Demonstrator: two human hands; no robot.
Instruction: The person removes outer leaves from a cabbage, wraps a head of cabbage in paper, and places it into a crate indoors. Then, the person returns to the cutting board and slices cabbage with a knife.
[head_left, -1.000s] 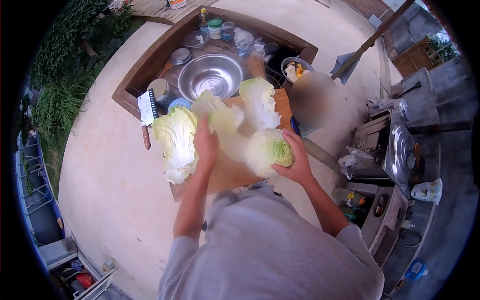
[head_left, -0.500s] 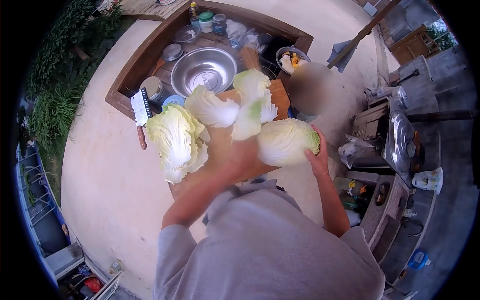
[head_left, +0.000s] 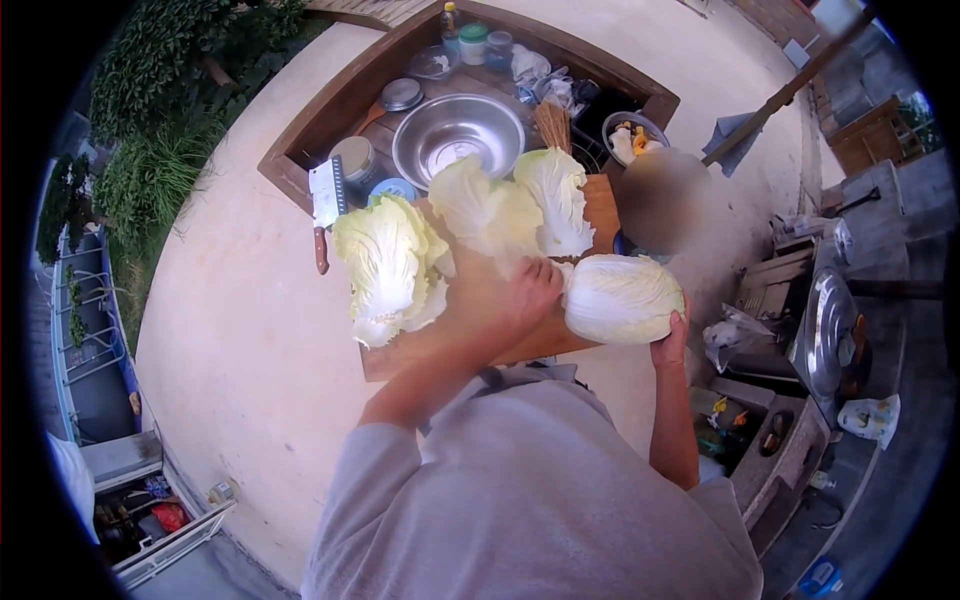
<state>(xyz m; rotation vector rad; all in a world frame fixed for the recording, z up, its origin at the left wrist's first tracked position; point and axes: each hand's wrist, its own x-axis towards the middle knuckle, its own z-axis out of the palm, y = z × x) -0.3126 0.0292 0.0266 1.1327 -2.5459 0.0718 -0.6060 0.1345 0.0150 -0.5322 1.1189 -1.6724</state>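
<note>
A pale napa cabbage head (head_left: 622,300) lies on its side at the right edge of a wooden cutting board (head_left: 470,300). My right hand (head_left: 672,338) is wrapped round its leafy right end. At the white stem end, my left hand (head_left: 537,288) has its fingers curled in against the cabbage; the exact grip is partly hidden. Loose cabbage leaves lie at the back of the board: a blurred yellowish leaf (head_left: 480,210) and a crisp pale leaf (head_left: 556,203). On the board's left side rests a heap of cabbage leaves (head_left: 388,265).
Behind the board, a wooden-rimmed table (head_left: 350,75) holds a steel basin (head_left: 458,135), jars and a bowl of food scraps (head_left: 632,138). A cleaver (head_left: 326,205) lies at the table's left edge. To the right stand a stone sink (head_left: 765,430) and a large metal lid (head_left: 828,330).
The view has shifted, with the table now further right. My left hand has come to the cabbage's stem end. The leaf just above that hand has gone toward the back leaves.
</note>
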